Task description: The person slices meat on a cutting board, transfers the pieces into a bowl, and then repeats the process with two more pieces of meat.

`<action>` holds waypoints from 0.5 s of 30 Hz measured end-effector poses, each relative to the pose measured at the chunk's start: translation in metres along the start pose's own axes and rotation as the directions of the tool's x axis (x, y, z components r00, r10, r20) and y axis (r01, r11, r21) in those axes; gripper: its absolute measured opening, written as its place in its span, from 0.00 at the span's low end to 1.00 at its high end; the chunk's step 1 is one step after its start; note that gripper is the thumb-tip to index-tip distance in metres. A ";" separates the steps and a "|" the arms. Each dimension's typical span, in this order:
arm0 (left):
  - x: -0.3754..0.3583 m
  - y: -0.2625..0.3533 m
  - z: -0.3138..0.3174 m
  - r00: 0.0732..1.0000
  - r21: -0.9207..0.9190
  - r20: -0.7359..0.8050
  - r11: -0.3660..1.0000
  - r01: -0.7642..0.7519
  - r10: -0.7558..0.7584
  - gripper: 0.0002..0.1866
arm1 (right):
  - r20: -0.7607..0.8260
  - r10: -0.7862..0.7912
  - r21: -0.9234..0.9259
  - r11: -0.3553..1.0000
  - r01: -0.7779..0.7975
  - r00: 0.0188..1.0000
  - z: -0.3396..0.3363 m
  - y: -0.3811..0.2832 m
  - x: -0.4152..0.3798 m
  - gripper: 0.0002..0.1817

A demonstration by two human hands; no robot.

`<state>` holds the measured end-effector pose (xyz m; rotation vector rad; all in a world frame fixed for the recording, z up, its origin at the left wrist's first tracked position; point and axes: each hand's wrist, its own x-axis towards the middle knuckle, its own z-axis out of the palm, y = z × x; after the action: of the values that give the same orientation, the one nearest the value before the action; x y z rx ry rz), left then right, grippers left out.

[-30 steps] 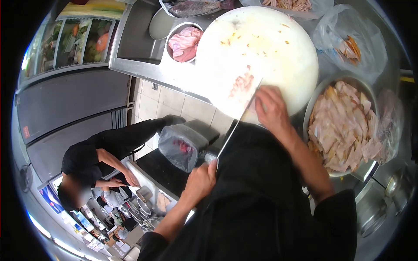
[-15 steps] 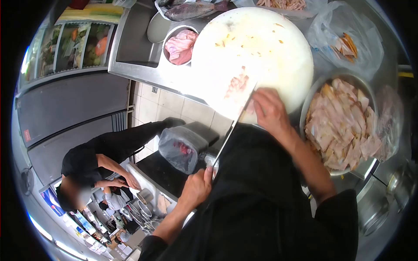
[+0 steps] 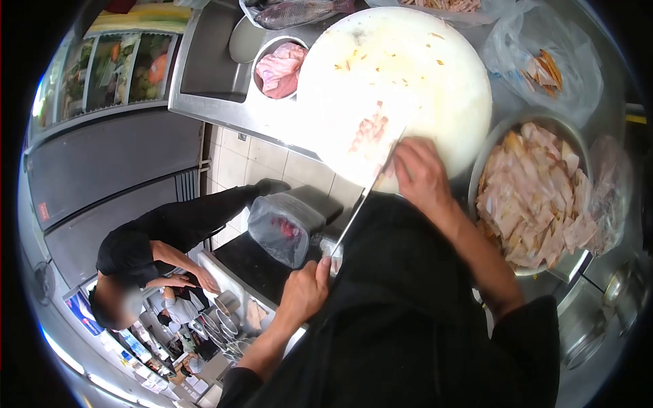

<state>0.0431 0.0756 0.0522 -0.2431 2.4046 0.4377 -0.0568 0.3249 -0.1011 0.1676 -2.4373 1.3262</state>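
Note:
My left hand (image 3: 305, 291) is closed round the handle of a long knife (image 3: 362, 197) at lower centre. The blade slants up and right over the near edge of the round white cutting board (image 3: 442, 88), its tip end beside my right hand (image 3: 422, 171). The fingers of my right hand are curled and pressed on a piece of pale meat (image 3: 390, 170), partly hidden by the hand and blade. Small cut pieces of pink meat (image 3: 369, 130) lie on the board, left of the blade.
A large metal bowl of sliced meat (image 3: 534, 197) stands at right, below a plastic bag (image 3: 571, 68). Raw meat (image 3: 280, 70) fills a round container left of the board, near a sink (image 3: 211, 61) and a fish (image 3: 296, 13). A co-worker (image 3: 129, 258) stands at left beyond a lined bin (image 3: 282, 231).
The knife handle and my left hand have shifted slightly left, and the blade has moved a little. The co-worker's hands have moved slightly. My right hand stays at almost the same spot.

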 end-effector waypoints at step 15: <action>0.000 0.013 -0.010 0.995 -0.030 0.077 0.997 0.069 -0.067 0.30 | -0.016 -0.017 -0.014 1.000 0.017 1.000 -0.002 0.001 -0.007 0.09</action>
<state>0.0340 0.0839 0.0626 -0.3166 2.3096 0.4473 -0.0506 0.3269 -0.1036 0.1734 -2.4257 1.2979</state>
